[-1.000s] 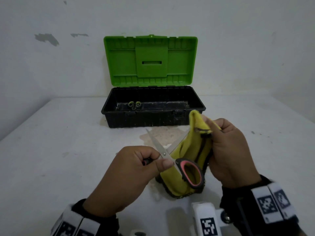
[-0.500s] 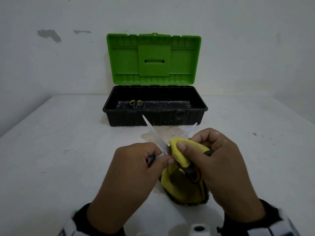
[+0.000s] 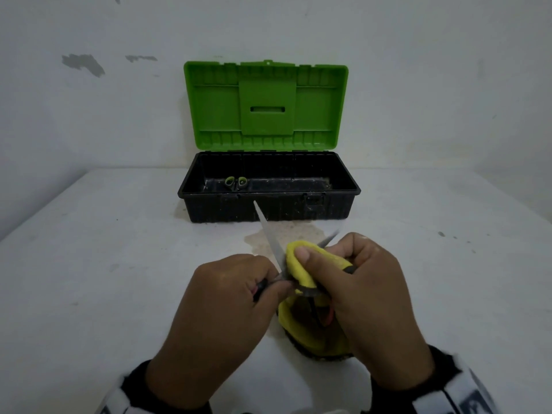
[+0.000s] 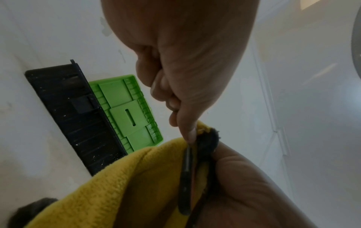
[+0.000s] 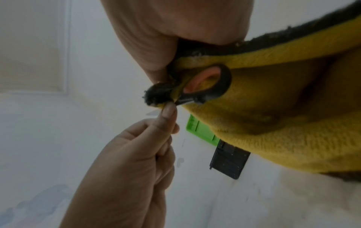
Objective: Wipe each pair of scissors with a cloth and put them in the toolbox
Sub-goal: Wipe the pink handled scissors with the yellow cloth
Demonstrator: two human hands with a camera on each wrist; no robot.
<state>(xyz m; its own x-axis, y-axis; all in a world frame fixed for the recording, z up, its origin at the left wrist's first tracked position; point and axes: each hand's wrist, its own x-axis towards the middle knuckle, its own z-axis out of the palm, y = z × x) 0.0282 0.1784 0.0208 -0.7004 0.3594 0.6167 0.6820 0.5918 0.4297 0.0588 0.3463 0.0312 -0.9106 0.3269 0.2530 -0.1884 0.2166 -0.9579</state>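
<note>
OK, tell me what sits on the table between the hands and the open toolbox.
Nothing stands there. In the head view, only a pale stain marks the table before the toolbox; the scissors blade points up over it, above the left hand and right hand.

The right hand (image 3: 367, 297) comes down from its raised spot a second ago and now sits low beside the left hand (image 3: 221, 318), thumb pressing the yellow cloth (image 3: 301, 261) over the scissors (image 3: 268, 234) at the pivot. The cloth, held up tall before, is now folded down over the right blade, only its tip poking out. The red-lined handle loop, in plain sight earlier, is now mostly covered by cloth and hand.
</note>
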